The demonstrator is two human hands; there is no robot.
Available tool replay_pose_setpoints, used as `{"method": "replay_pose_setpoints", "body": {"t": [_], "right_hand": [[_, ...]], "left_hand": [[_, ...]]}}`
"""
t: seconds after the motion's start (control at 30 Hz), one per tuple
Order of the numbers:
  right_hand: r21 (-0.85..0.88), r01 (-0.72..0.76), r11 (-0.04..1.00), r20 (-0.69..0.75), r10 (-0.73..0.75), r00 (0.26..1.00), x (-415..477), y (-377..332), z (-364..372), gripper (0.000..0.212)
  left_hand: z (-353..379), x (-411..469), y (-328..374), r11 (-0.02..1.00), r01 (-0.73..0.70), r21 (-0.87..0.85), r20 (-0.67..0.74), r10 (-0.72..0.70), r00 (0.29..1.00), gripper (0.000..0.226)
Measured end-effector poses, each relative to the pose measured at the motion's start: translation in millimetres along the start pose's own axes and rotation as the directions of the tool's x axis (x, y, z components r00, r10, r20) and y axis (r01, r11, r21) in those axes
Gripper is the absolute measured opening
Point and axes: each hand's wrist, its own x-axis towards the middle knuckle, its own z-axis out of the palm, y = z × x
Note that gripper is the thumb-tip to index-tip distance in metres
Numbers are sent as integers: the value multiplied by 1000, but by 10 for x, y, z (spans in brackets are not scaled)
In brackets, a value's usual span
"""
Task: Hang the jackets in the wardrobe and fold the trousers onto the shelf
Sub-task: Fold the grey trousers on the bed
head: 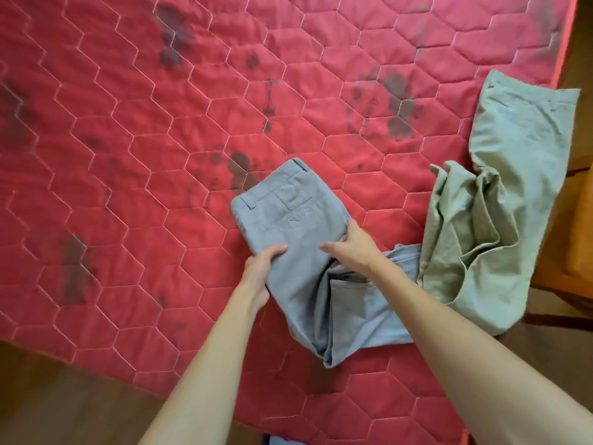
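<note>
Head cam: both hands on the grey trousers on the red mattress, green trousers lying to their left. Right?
Not quite. In the head view the green trousers lie to the right of the grey trousers. The rest holds: left hand and right hand on them, on the red mattress.

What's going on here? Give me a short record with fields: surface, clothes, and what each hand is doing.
surface: red quilted mattress with dark stains
being folded: grey trousers, waistband away from the person, legs bunched near the mattress edge
waiting: green trousers, crumpled at the right edge, partly hanging off
left hand: grips the left edge of the grey trousers
right hand: holds the right side of the grey trousers
jackets, wardrobe, shelf: not in view
</note>
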Motion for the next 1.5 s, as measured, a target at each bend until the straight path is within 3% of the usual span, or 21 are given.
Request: {"method": "replay_pose_setpoints", "body": {"t": [0.13, 0.3, 0.43, 0.5, 0.57, 0.7, 0.77, 0.83, 0.9, 0.93, 1.1, 1.17, 1.27, 1.37, 1.43, 1.5], "right_hand": [[83, 43, 996, 6, -43, 999, -332, -304, -153, 76], [145, 241, 960, -289, -191, 938, -964, -878, -742, 51], [209, 472, 856, -408, -363, 838, -1583, -1462, -1266, 68], [279, 534, 798, -437, -390, 811, -1894, -1714, -1541, 88], [290, 585, 757, -481, -413, 773, -2184, -1909, -1838, 95], [247, 692, 678, -515, -514, 687, -2821, -2219, -2341, 101], [229, 691, 685, -505, -524, 686, -3093, -2339, -2535, 103], [373, 646, 666, -417, -502, 758, -3367, -2423, -2707, 93], [563, 571, 597, -291, -504, 813, -3628, -2451, -2797, 69], [620, 554, 555, -281, -502, 818, -3755, -2444, -2813, 58], [731, 645, 222, -533, -405, 743, -4223, -2428, -2911, 33], [694, 704, 150, -623, -365, 692, -4376, -2427, -2957, 32], [615, 770, 168, -661, -423, 620, -4572, -2351, -2973, 24], [603, 768, 217, -588, -529, 611, -4719, -2211, -3059, 24], [585, 774, 243, -532, -606, 592, -4793, -2125, -3157, 32], [552, 783, 286, -478, -662, 578, -4886, -2076, -3206, 34]], "left_hand": [[171, -493, 282, 982, -107, 153, 33, 103, 994, 14], [265, -1324, 907, 950, -296, 96, 159, 279, 947, 20], [392, -2111, 1464, 859, -511, 29, 250, 489, 836, 32], [429, -2469, 1691, 826, -563, -26, 311, 542, 780, 44], [446, -2843, 1902, 810, -585, -45, 378, 556, 741, 51], [381, -3551, 2293, 755, -654, -37, 482, 587, 650, 45], [355, -3923, 2456, 734, -675, -83, 555, 596, 580, 36], [363, -4311, 2570, 691, -708, -145, 628, 618, 473, 23], [377, -4604, 2648, 644, -750, -153, 657, 633, 410, 47], [374, -4725, 2675, 616, -775, -141, 674, 633, 380, 48], [319, -5233, 2733, 506, -855, -117, 700, 652, 290, 58], [386, -5417, 2694, 438, -890, -124, 705, 671, 232, 54], [546, -5565, 2624, 201, -975, -93, 536, 835, 121, 38], [581, -5513, 2605, 138, -990, -43, 431, 896, 106, 39], [573, -5482, 2590, 117, -993, -3, 460, 882, 102, 51], [614, -5509, 2544, 6, -1000, 31, 516, 856, 21, 76]]}}
